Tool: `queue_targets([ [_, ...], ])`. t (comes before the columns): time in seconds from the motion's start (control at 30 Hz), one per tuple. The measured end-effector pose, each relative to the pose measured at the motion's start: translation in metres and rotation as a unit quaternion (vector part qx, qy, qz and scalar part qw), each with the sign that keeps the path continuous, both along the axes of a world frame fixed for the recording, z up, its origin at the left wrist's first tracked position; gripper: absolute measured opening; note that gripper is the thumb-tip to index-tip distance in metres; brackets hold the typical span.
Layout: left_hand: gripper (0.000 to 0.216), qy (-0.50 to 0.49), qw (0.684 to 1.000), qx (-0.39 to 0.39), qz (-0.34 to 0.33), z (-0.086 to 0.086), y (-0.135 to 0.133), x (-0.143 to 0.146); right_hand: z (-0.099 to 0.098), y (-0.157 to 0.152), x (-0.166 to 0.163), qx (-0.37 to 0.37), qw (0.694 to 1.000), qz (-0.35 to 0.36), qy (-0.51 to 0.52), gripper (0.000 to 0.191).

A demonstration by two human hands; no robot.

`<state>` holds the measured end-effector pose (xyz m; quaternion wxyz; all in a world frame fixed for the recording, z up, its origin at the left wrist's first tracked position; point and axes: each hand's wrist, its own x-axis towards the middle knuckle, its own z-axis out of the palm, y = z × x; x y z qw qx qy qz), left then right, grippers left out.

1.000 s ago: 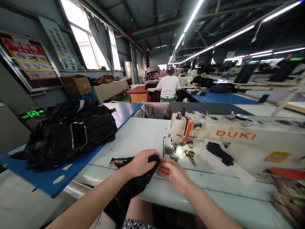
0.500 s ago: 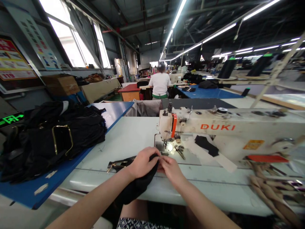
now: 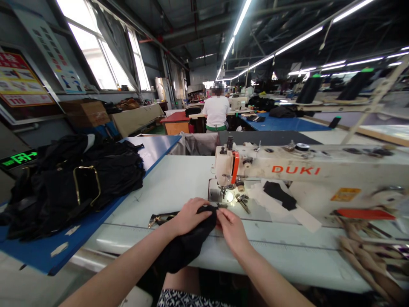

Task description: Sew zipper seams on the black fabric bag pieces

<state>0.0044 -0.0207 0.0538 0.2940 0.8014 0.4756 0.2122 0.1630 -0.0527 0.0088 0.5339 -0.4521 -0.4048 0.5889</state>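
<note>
A piece of black fabric (image 3: 188,251) with a gold zipper (image 3: 156,220) at its left end lies over the front edge of the sewing table (image 3: 179,179). My left hand (image 3: 193,216) grips it from above, thumb and fingers closed on the cloth. At the fabric's right edge my right hand (image 3: 228,224) pinches the cloth between thumb and fingertips. Both hands are just in front of the sewing machine (image 3: 225,170), whose needle and lit plate stand slightly beyond the fabric. The cloth's lower part hangs toward my lap.
A pile of black bags or garments (image 3: 76,183) rests on a blue table (image 3: 35,251) at left. Black and white scraps (image 3: 281,196) lie under the machine arm. Tan straps (image 3: 361,264) are at right. A person in white (image 3: 216,111) sits ahead, facing away.
My left hand's fingers have flattened over the cloth, and the fabric edge between my hands shows more openly. The view has shifted slightly.
</note>
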Motion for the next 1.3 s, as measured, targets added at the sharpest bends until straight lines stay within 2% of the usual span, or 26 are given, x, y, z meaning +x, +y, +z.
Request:
queue_targets([
  [0.13,0.025,-0.050,0.997,-0.065,-0.011,-0.006,0.003,-0.003,0.001,0.001,0.001,0.016,1.000,-0.008,-0.021,0.029],
  [0.27,0.017,-0.079,0.996,-0.047,0.007,-0.007,0.003,-0.002,0.001,0.002,0.003,0.014,1.000,-0.011,-0.016,0.029],
  [0.37,0.014,-0.093,0.995,-0.042,0.008,-0.009,0.004,-0.002,0.004,0.001,0.006,-0.006,1.000,0.014,0.022,0.027],
  [0.5,0.012,-0.109,0.993,-0.037,-0.005,-0.010,0.006,0.000,0.008,-0.002,0.012,-0.014,0.995,0.055,0.079,0.023],
  [0.63,0.012,-0.112,0.993,-0.027,-0.018,-0.007,0.008,0.003,0.009,-0.002,0.017,-0.011,0.993,0.066,0.097,0.024],
  [0.83,0.008,-0.106,0.994,-0.006,-0.036,-0.001,0.011,0.011,0.009,-0.002,0.020,0.021,0.998,0.026,0.044,0.033],
  [1.0,0.009,-0.070,0.997,-0.007,-0.032,0.009,0.008,0.020,0.011,-0.004,0.019,0.076,0.996,-0.034,-0.032,0.027],
  [1.2,0.024,-0.029,0.999,-0.022,-0.014,0.019,0.007,0.029,0.010,-0.002,0.019,0.059,0.997,-0.047,-0.008,0.028],
  [1.3,0.022,-0.028,0.999,-0.021,-0.016,0.017,0.010,0.031,0.009,-0.002,0.020,0.043,0.998,-0.042,0.025,0.030],
])
